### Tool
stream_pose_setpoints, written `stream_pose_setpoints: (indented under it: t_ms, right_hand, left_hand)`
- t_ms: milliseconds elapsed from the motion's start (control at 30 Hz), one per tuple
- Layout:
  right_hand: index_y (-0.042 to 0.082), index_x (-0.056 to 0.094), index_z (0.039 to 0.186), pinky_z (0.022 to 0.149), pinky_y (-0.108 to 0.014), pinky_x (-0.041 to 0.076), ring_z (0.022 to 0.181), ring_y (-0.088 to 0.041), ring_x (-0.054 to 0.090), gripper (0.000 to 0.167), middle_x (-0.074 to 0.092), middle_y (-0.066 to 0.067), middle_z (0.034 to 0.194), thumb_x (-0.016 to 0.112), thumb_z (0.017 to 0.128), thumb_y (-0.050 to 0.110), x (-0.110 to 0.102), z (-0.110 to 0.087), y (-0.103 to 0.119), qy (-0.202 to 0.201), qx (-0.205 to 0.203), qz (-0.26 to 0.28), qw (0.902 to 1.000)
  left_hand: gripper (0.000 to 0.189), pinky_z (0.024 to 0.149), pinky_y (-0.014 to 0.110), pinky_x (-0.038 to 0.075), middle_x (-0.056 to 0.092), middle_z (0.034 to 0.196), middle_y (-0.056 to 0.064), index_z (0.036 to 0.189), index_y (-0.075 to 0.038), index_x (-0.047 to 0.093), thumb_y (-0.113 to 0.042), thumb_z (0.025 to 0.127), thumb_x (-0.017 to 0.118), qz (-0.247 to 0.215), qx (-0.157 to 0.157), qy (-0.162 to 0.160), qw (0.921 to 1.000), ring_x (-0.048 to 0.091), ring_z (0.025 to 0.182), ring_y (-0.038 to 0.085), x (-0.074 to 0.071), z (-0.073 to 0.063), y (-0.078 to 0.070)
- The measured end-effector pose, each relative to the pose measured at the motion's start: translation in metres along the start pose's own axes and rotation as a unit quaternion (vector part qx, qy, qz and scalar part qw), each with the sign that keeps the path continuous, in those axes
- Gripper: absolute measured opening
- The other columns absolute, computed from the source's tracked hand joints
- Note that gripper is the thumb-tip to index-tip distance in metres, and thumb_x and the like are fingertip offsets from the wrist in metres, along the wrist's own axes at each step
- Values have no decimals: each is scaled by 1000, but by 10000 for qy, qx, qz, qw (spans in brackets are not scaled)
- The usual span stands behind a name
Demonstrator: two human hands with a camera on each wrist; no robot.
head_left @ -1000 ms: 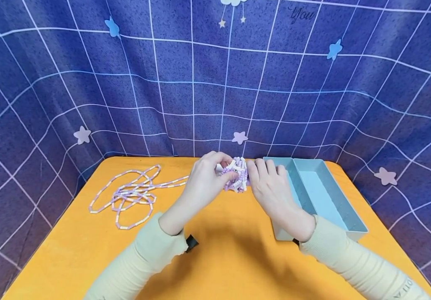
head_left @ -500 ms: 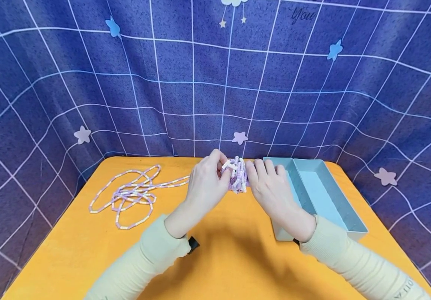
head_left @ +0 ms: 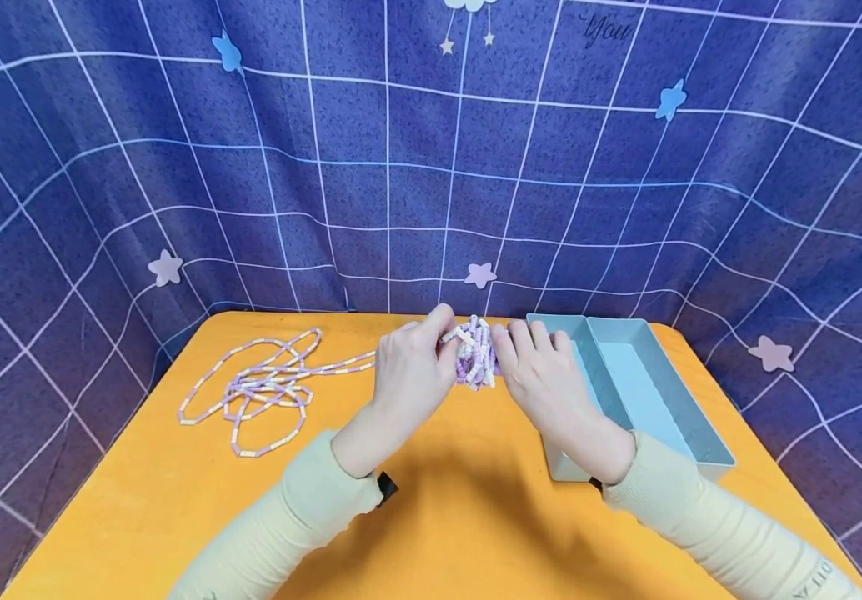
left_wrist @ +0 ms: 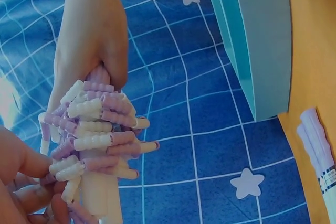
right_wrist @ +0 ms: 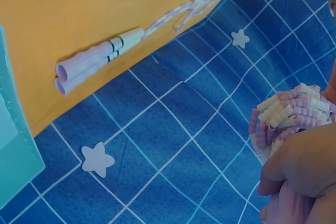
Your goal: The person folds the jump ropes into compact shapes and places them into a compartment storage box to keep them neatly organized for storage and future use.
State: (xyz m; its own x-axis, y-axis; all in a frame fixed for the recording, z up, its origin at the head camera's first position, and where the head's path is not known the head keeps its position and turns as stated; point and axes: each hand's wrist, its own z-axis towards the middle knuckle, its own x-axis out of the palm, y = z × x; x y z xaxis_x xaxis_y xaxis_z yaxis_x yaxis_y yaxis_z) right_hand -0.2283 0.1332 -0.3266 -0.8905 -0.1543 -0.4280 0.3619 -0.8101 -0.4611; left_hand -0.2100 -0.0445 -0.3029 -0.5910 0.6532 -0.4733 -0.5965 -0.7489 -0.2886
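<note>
head view shows two curled hands (head_left: 414, 367) (head_left: 543, 375) gripping one wound beaded rope (head_left: 479, 357), near one loose beaded rope (head_left: 266, 385).

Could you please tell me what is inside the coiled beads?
White handle ends stick out of the coiled beads at one end; at the other, the right hand holds a purple grip. What lies in between is covered by beads and cannot be seen.
</note>
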Motion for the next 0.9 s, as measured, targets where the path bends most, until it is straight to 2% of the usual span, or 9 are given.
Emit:
stream_pose_setpoints:
  t_ms: [233, 333, 533, 667, 800, 900]
  right_hand:
    - [2, 50, 101, 54, -36, 27, 68, -27, 41, 22, 46, -11, 83, 29, 98, 10, 0, -3, -4, 160, 50, 111, 9998]
    - [2, 49, 101, 54, -36, 28, 68, -28, 42, 24, 46, -12, 83, 27, 99, 11, -1, -4, -5, 242, 73, 152, 9996]
    - [2, 49, 99, 55, -37, 30, 70, -28, 43, 23, 46, -12, 83, 28, 99, 10, -2, -2, -6, 160, 113, 146, 9997]
    - [2, 49, 100, 55, -37, 29, 70, -29, 43, 24, 46, -12, 83, 26, 99, 10, -3, -2, -6, 203, 108, 193, 9996]
    - [2, 48, 101, 55, -37, 28, 69, -28, 42, 24, 44, -12, 82, 25, 99, 11, -3, -2, -6, 281, 96, 241, 9993]
    - [2, 48, 100, 55, -37, 29, 70, -28, 42, 24, 44, -12, 82, 26, 99, 11, -3, -1, -6, 276, 91, 211, 9994]
  left_hand:
    - [15, 48, 32, 39, 64, 64, 0, 86, -11, 67, -21, 77, 75, -170, -57, 117, 9998, 53, 50, 14, -1, 1, -1]
    - [13, 50, 31, 40, 65, 67, 1, 88, -10, 68, -19, 79, 73, -318, -93, 231, 9992, 54, 53, 13, -2, 2, -1]
    - [8, 50, 26, 37, 59, 63, -1, 90, -11, 67, -12, 82, 70, -477, -217, 377, 9979, 51, 54, 9, -3, 5, -3]
    - [10, 49, 24, 35, 63, 65, -3, 89, -13, 71, -8, 80, 69, -540, -242, 280, 9979, 49, 51, 6, -2, 6, -3]
    - [17, 47, 22, 33, 70, 75, -2, 83, -12, 75, 0, 75, 68, -711, -84, -1, 9974, 46, 48, 6, 0, 6, -2]
    - [18, 47, 22, 33, 72, 77, 0, 85, -11, 74, 2, 75, 66, -725, -2, -174, 9972, 46, 48, 7, 1, 5, -2]
